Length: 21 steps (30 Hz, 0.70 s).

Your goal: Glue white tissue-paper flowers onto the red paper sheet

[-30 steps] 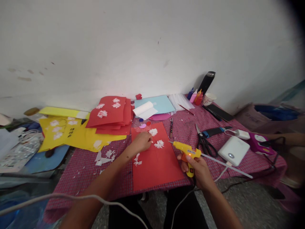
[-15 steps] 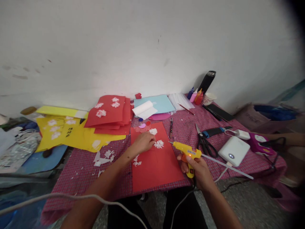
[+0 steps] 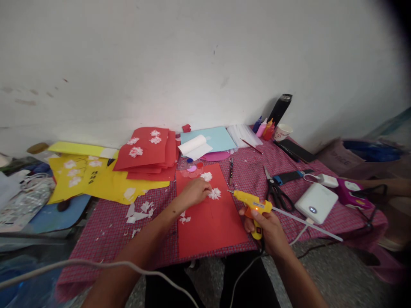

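My left hand (image 3: 195,191) is closed over the upper part of a red sheet (image 3: 212,226), its fingertips at the left edge of a white paper flower (image 3: 214,193). A second white flower (image 3: 206,176) lies just above. My right hand (image 3: 261,222) grips a yellow glue gun (image 3: 252,201) by its handle, over the sheet's right edge. The gun's nozzle points left, a short way from the lower flower, and a long glue stick (image 3: 308,223) juts from its back. White paper bits (image 3: 184,218) lie on the sheet's left side.
Red sheets with flowers (image 3: 141,147) and yellow paper (image 3: 105,184) lie at the left. Black scissors (image 3: 278,192), a white power bank (image 3: 316,203) and a purple socket block (image 3: 349,192) are at the right. Paint bottles (image 3: 268,130) and a black flask (image 3: 280,109) stand behind.
My left hand has shifted very slightly right, toward the lower flower. My right hand holds the glue gun in nearly the same place.
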### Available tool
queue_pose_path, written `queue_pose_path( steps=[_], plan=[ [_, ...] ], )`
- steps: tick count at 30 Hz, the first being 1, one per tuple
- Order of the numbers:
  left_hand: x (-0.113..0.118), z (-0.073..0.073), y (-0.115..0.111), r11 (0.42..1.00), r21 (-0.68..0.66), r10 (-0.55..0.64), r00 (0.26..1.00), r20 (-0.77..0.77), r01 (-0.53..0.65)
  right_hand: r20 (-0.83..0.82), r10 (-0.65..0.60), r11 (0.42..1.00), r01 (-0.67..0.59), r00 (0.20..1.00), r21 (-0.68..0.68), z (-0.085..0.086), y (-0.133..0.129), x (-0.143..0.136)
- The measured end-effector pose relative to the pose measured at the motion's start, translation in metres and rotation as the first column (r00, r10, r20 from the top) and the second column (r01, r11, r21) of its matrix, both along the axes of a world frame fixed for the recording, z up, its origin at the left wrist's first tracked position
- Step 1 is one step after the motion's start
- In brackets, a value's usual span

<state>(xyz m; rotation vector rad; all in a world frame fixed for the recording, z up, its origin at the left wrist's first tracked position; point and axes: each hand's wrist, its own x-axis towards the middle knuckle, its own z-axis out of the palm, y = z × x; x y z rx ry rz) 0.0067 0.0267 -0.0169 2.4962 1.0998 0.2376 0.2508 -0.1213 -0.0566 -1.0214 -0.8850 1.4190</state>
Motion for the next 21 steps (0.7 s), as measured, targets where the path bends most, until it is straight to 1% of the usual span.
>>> queue_pose_path(
  steps=[4,7,10,13,16,18,21],
  plan=[
    [-0.001,-0.004,0.001,1.0,0.005,-0.001,1.0,0.011,0.001,0.002,-0.003,1.0,0.003,1.0,0.006,0.0,-0.001,0.0],
    [-0.003,-0.006,0.0,1.0,0.001,0.02,1.0,0.019,-0.02,0.004,-0.002,1.0,0.002,1.0,0.006,0.0,-0.001,0.0],
    [-0.009,-0.002,-0.002,0.998,0.037,0.053,0.997,0.056,-0.055,0.017,-0.001,1.0,0.001,1.0,0.011,-0.002,0.0,0.0],
    [-0.025,0.01,-0.007,0.992,0.091,0.08,0.988,0.132,-0.093,0.026,-0.02,1.0,0.02,0.999,0.012,-0.002,0.001,0.0],
    [-0.049,0.024,-0.017,0.982,0.121,0.12,0.977,0.177,-0.143,0.008,-0.038,0.999,0.038,0.999,0.006,0.0,0.001,-0.001],
    [-0.066,0.03,-0.025,0.981,0.113,0.142,0.979,0.149,-0.159,0.003,-0.039,0.999,0.039,0.999,0.0,0.001,0.001,-0.001],
    [-0.087,0.033,-0.04,0.981,0.085,0.168,0.983,0.072,-0.174,0.015,-0.025,1.0,0.025,1.0,-0.003,0.001,0.001,-0.001]
  ],
)
